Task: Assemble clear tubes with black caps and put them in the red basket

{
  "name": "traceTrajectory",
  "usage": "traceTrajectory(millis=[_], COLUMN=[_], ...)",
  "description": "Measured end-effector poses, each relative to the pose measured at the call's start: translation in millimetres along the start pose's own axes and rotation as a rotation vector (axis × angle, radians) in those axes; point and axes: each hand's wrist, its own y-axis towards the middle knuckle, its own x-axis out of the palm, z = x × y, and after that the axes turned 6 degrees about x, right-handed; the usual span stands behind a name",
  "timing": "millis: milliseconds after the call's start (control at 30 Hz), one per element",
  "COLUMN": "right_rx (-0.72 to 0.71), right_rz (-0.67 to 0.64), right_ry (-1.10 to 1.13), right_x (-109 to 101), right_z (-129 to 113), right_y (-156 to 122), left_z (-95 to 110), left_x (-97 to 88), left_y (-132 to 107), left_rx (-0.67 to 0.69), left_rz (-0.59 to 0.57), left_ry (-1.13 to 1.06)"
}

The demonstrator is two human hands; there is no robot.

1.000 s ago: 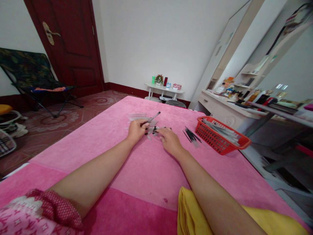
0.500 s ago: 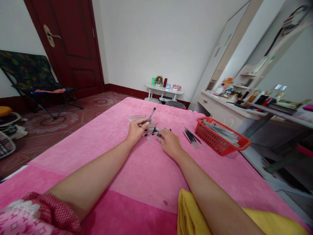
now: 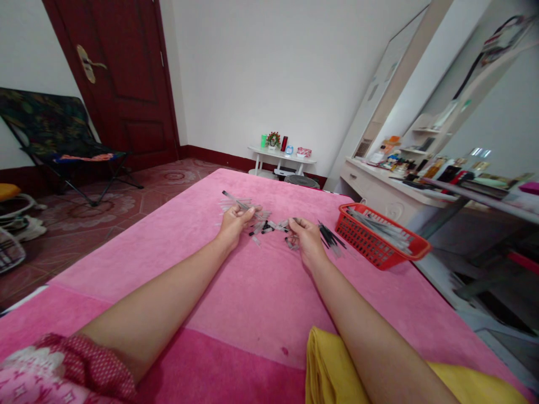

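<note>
My left hand (image 3: 234,222) is closed round a clear pen barrel (image 3: 234,198) that points up and to the left over the pink cloth (image 3: 252,292). My right hand (image 3: 306,235) is turned palm up with its fingers curled on small pen parts, one dark piece showing by the thumb. Between the two hands lies a loose pile of clear tubes and black caps (image 3: 265,224). A bunch of thin black refills (image 3: 330,234) lies just right of my right hand.
A red plastic basket (image 3: 381,235) with several finished pens stands at the right edge of the cloth. A yellow cushion (image 3: 332,365) lies near me. Beyond are a white dressing table (image 3: 379,185), a small white side table (image 3: 281,157) and a folding chair (image 3: 54,140).
My left hand swung the barrel from pointing up-right to pointing up-left. My right hand lifted off the pile, moved right and turned palm up with parts in its fingers.
</note>
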Motion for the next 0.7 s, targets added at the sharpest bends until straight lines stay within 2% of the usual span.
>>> traceTrajectory(millis=[133, 267, 433, 700], right_rx=[0.058, 0.067, 0.072, 0.054], right_rz=[-0.024, -0.071, -0.089, -0.113], right_ry=[0.111, 0.080, 0.121, 0.115], right_x=[2, 4, 9, 12], right_z=[-2, -3, -1, 0], right_y=[-2, -4, -6, -7], left_z=[-1, -1, 2, 0], left_x=[2.3, 4.1, 6.2, 9.5], left_y=[1, 1, -1, -4], left_rx=[-0.036, -0.101, -0.168, -0.175], left_rz=[0.045, 0.087, 0.069, 0.033], left_ry=[-0.036, -0.083, -0.111, -0.081])
